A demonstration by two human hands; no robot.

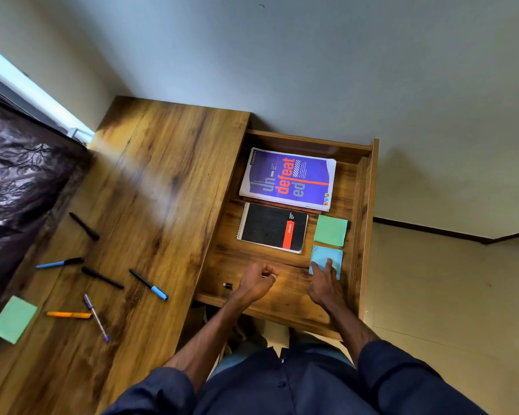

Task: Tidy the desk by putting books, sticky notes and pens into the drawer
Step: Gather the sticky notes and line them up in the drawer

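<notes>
Two books lie in the open drawer (360, 205): purple book (288, 178) at 12 o'clock, black spiral notebk (271, 227) just below it at centre. Green sticky pad (330, 230) sits at 3 o'clock, blue sticky pad (327, 259) at 4, narrow gap btwn them. R hand (324, 284) rests straight, slightly spread fingers (329, 263) on the blue sticky pad. L hand (256, 281) at 6 o'clock, fingers curled in; can't tell if holding anything. Six pens (102, 277) and a 2nd green pad (12, 319) lie on the desk (162, 175) at 9 o'clock.
</notes>
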